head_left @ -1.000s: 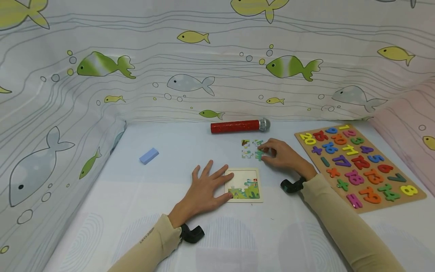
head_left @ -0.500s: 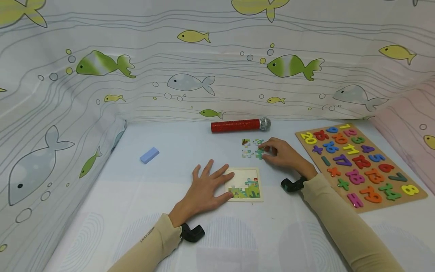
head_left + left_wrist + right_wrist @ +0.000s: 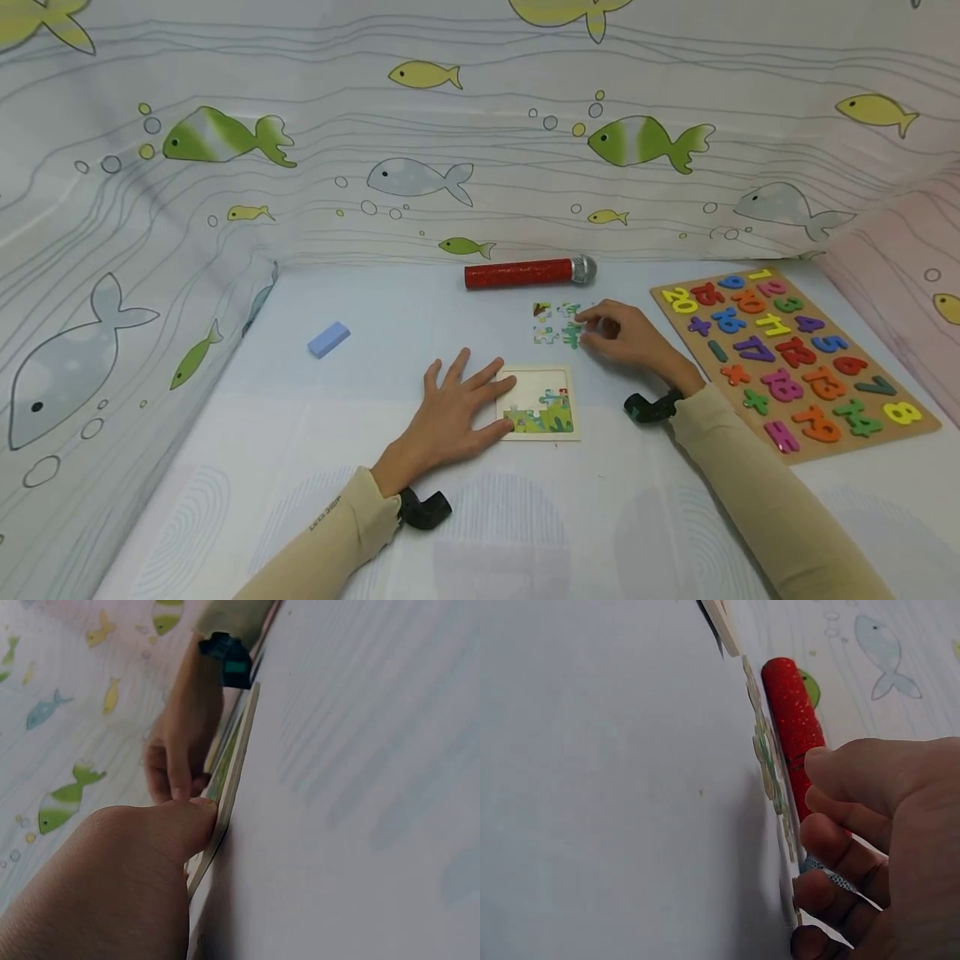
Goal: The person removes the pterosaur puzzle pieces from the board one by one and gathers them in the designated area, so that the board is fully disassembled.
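My left hand (image 3: 446,421) lies with its fingers spread, thumb and index finger resting on the left side of a small wooden puzzle tray (image 3: 532,385). Green jigsaw pieces (image 3: 557,419) fill the tray's lower and right part, while its upper left is bare. Beyond the tray lie several loose puzzle pieces (image 3: 545,335). My right hand (image 3: 624,335) is just right of them, fingers loosely bent. In the right wrist view the thumb and fingers (image 3: 826,838) stand apart with nothing between them, beside the row of pieces (image 3: 765,766). Another piece shows partly behind the fingertips.
A red toy microphone (image 3: 519,274) lies behind the loose pieces. To the right is a wooden number board (image 3: 693,340) with colourful numerals. A blue block (image 3: 328,340) sits at the left. Fish-printed cloth (image 3: 315,200) rises at the back and sides.
My right hand has moved slightly right, and its thumb and index finger have drawn off the green loose piece. My left hand stays on the tray. The head view has shifted a little.
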Tool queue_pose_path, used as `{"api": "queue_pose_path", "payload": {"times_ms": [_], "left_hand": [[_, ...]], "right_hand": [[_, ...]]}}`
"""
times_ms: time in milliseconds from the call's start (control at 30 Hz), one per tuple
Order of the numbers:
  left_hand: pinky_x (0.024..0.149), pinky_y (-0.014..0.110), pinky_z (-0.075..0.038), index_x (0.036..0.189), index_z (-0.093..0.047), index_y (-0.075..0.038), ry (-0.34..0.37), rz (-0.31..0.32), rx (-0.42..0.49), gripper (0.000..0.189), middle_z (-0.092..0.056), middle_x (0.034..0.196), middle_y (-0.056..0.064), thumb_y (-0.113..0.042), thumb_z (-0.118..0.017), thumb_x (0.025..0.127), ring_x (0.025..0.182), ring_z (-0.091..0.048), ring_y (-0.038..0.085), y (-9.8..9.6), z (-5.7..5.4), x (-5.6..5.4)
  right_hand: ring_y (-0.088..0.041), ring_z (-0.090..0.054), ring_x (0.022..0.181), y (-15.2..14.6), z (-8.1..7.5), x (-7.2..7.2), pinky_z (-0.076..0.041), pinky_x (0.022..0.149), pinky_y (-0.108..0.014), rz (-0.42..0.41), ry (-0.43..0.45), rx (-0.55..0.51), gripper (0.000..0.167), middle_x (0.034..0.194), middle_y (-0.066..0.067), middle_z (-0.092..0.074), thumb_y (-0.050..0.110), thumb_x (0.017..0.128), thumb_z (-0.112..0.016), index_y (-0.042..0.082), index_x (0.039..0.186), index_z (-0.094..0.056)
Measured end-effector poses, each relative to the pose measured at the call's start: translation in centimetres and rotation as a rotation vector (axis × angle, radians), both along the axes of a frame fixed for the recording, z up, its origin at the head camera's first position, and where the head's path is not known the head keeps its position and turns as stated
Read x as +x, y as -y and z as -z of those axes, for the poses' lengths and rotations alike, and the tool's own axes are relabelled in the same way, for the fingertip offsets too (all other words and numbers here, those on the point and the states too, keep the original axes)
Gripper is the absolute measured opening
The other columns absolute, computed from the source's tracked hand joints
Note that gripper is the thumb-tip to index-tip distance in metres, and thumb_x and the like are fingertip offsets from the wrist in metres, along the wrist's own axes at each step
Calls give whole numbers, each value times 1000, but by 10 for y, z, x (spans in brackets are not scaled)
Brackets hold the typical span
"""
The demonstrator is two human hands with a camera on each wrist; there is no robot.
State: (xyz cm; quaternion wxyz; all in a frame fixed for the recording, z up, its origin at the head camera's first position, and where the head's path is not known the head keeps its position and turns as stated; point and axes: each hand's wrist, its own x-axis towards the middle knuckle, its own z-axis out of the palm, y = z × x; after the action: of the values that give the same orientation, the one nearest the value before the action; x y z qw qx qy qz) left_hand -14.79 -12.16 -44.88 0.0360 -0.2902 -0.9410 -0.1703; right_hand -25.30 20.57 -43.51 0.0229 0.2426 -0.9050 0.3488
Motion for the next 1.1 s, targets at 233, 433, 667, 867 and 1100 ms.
{"api": "queue_pose_path", "payload": {"times_ms": [233, 433, 667, 867, 1100], "left_hand": [[116, 74, -10, 153, -47, -35, -7, -3, -10, 63, -36, 165, -8, -62, -52, 96, 157, -19, 43, 1, 0, 0], [116, 74, -10, 152, -48, -34, 0, -6, -2, 62, -36, 165, -7, -61, -52, 96, 157, -18, 43, 0, -2, 1], [117, 73, -8, 152, -47, -36, 6, -9, -3, 62, -36, 165, -8, -62, -51, 96, 157, -17, 42, -1, 0, 0], [117, 73, -9, 153, -47, -36, 8, -7, -13, 62, -35, 165, -9, -62, -50, 97, 157, -17, 43, -1, 1, 0], [117, 73, -9, 153, -46, -35, 3, -4, -10, 62, -35, 165, -8, -62, -50, 97, 157, -18, 43, 0, 0, -1]], "right_hand": [[-15, -50, 76, -1, -3, 13, -41, 67, -23, -55, -7, -73, 25, 95, -4, -67, 10, 90, -76, 7, 115, -75], [-15, -50, 74, 4, -5, 30, -41, 66, -25, -164, 33, -97, 24, 93, 1, -69, 11, 89, -79, 10, 112, -77], [-13, -50, 81, 14, -7, 51, -43, 73, -26, -248, 108, -90, 27, 102, 5, -72, 16, 88, -81, 16, 114, -77], [-14, -54, 96, 25, -12, 64, -47, 85, -30, -279, 152, 6, 31, 109, 4, -69, 19, 87, -82, 19, 118, -76], [-13, -52, 105, 33, -16, 70, -45, 92, -36, -327, 143, 111, 41, 114, 3, -63, 17, 89, -78, 18, 129, -71]]}}
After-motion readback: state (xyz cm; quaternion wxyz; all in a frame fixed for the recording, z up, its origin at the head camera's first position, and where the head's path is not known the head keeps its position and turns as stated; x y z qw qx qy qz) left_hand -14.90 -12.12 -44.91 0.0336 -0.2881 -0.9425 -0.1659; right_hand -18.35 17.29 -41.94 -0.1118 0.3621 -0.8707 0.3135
